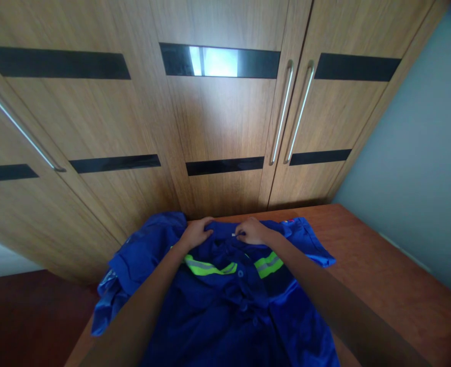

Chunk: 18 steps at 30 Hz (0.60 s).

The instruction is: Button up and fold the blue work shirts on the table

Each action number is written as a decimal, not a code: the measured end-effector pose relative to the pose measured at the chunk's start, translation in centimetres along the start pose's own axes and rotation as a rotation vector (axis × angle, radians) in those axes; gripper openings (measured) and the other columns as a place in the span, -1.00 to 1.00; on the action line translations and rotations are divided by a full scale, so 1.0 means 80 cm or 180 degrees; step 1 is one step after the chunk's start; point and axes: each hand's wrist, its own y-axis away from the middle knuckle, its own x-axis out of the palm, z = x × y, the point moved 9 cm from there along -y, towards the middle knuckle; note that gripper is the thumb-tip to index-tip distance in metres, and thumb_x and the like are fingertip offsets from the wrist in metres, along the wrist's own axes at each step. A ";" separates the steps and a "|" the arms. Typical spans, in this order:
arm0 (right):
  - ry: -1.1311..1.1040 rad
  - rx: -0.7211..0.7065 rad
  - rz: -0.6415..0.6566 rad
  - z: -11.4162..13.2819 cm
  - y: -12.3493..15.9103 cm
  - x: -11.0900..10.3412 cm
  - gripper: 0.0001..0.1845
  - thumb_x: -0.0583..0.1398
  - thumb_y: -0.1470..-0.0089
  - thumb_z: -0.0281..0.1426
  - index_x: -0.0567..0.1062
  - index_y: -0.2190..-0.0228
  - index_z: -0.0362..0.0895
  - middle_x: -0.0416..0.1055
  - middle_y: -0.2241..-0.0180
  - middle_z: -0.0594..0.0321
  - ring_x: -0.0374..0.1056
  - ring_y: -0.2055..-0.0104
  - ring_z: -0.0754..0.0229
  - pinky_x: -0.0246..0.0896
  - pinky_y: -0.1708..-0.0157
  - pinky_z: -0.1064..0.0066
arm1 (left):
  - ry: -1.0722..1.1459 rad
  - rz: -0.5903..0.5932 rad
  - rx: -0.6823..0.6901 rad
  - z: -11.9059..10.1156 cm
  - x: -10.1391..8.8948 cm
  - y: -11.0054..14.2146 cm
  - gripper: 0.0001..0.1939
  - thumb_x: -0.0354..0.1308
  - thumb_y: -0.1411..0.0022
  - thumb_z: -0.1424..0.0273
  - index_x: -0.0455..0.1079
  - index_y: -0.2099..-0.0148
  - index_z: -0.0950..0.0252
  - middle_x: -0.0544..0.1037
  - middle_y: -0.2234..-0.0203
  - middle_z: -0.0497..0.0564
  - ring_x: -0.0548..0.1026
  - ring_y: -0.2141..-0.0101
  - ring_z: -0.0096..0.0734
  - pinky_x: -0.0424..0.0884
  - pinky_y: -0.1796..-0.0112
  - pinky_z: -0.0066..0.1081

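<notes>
A blue work shirt [225, 300] with yellow-green reflective stripes lies spread front-up on a brown wooden table [378, 270]. Both my hands are at its collar at the far end. My left hand [196, 232] rests on the collar's left side with its fingers curled over the cloth. My right hand [251, 231] pinches the collar's right side by a small white tag. The shirt's left sleeve hangs over the table's left edge.
A wooden wardrobe [217, 127] with black bands and long metal handles [292, 112] stands right behind the table. A grey wall [420, 153] runs along the right. Dark red floor [26, 316] shows at the lower left.
</notes>
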 end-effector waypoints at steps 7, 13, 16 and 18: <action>-0.0608 0.0087 -0.0754 -0.034 0.042 -0.112 -0.80 0.12 -0.13 -0.38 0.55 0.30 -0.13 0.54 0.27 0.23 0.43 0.21 0.20 0.25 0.17 0.42 | 0.0678 -0.0924 -0.0143 -0.008 -0.094 -0.041 -0.58 0.14 -0.15 0.28 0.41 -0.06 0.27 0.55 0.05 0.07 0.52 0.09 -0.20 0.43 0.05 -0.25; -0.0582 0.0097 -0.1875 -0.038 0.076 -0.212 -0.83 0.16 -0.10 -0.32 0.53 0.39 -0.11 0.51 0.34 0.22 0.40 0.23 0.14 0.23 0.15 0.32 | 0.1144 -0.1404 -0.0025 -0.035 -0.144 -0.084 -0.72 0.18 -0.11 0.26 0.52 0.17 0.30 0.62 0.25 0.08 0.55 0.22 -0.22 0.44 0.10 -0.24; -0.0278 0.0026 -0.2018 -0.023 0.080 -0.233 -0.84 0.16 -0.09 -0.32 0.53 0.39 -0.09 0.50 0.34 0.21 0.38 0.22 0.11 0.19 0.10 0.27 | 0.1457 -0.1546 0.0054 -0.051 -0.155 -0.087 -0.62 0.11 -0.18 0.22 0.46 0.05 0.34 0.61 0.27 0.11 0.56 0.27 -0.26 0.47 0.21 -0.29; -0.0246 -0.0013 -0.1896 -0.012 0.077 -0.236 -0.86 0.18 -0.08 -0.32 0.53 0.40 -0.07 0.49 0.36 0.21 0.38 0.22 0.10 0.18 0.09 0.24 | 0.1618 -0.1567 0.0127 -0.065 -0.163 -0.082 -0.58 0.09 -0.20 0.21 0.42 -0.02 0.34 0.61 0.26 0.11 0.55 0.28 -0.28 0.47 0.24 -0.31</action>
